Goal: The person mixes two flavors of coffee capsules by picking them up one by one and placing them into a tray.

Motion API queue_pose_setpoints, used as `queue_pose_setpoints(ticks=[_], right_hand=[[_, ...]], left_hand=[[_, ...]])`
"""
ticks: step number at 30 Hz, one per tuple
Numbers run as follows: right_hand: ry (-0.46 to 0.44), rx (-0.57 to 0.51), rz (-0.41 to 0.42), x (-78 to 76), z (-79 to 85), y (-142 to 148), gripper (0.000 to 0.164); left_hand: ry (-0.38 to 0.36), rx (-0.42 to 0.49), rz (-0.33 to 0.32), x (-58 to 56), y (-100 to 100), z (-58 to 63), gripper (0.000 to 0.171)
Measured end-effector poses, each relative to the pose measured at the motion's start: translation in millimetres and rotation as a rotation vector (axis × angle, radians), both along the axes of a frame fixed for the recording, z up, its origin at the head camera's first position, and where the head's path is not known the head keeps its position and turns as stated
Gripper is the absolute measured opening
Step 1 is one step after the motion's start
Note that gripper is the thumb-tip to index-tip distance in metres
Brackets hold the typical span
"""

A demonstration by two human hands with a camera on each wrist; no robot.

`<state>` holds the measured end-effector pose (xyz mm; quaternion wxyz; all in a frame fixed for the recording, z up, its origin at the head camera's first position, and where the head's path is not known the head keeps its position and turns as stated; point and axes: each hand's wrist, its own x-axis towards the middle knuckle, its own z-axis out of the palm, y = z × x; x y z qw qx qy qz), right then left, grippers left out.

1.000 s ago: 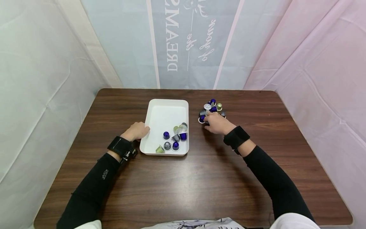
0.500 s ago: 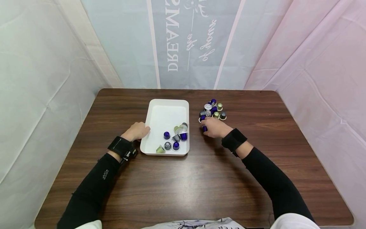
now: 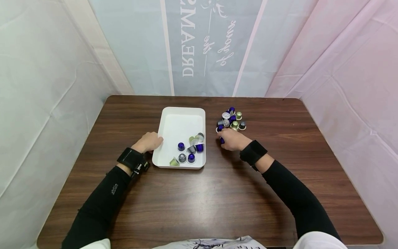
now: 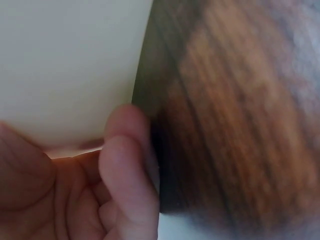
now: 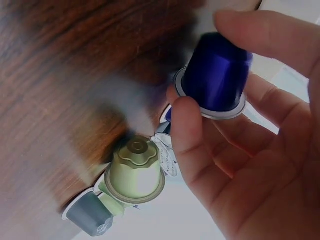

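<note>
My right hand (image 3: 234, 139) pinches a blue coffee capsule (image 5: 216, 75) between thumb and fingers, rim toward the palm side in the right wrist view. It is at the near side of a pile of blue, grey and green capsules. A green capsule (image 5: 136, 172) and a dark grey capsule (image 5: 90, 212) appear below it in that view. My left hand (image 3: 147, 142) grips the left edge of a white tray (image 3: 181, 119); the left wrist view shows its fingers (image 4: 127, 175) against the tray's side. Several capsules lie in the tray's near half, among them a blue capsule (image 3: 181, 146).
The brown wooden table (image 3: 192, 207) carries the tray at centre-left and the capsule pile (image 3: 230, 119) to its right, with a strip of wood between them. A printed curtain (image 3: 205, 48) hangs behind the table. White sheets (image 3: 46, 103) stand at both sides.
My right hand has drawn back a little from the pile toward the near left, with a blue capsule now in its fingers. My left hand and the tray have stayed in place.
</note>
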<state>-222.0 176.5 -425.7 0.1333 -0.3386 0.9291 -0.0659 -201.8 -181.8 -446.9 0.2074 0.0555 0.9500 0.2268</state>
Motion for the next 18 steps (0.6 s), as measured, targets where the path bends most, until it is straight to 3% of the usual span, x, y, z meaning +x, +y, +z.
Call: queue_pose_setpoints(ticks=[10, 18], right_hand=[[0.008, -0.037, 0.036, 2.8, 7.2, -3.8, 0.027], [0.08, -0.122, 0.082, 10.1, 21.0, -13.4, 0.02]], left_hand=[[0.017, -0.007, -0.009, -2.4, -0.2, -1.3, 0.038], [-0.007, -0.016, -0.004, -1.2, -0.4, -0.6, 0.039]])
